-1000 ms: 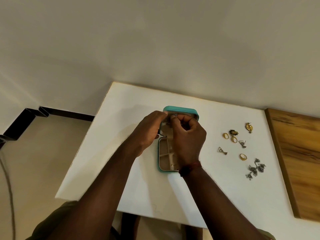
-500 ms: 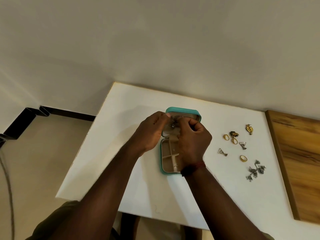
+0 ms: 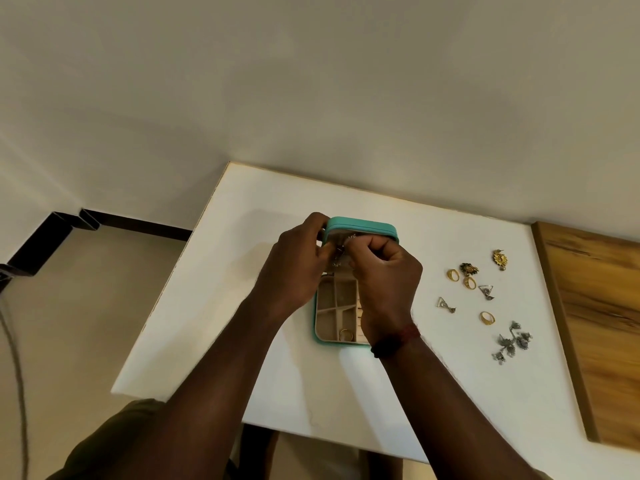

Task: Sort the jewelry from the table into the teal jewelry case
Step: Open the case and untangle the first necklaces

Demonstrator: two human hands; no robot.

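A brown wooden board [image 3: 599,334] lies at the right, black skirting [image 3: 138,223] runs along the beige wall's [image 3: 311,81] foot.

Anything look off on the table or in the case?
Nothing stands out. The teal case lies open on the table, the left hand and right hand pinch a silver piece at its lid, loose jewelry lies apart to its right.

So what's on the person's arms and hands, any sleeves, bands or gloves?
No gloves on the left hand or right hand; both forearms are sleeveless. The right wrist carries a reddish thread band beside a dark band; the left wrist shows none. Olive-green clothing shows at the bottom edge.
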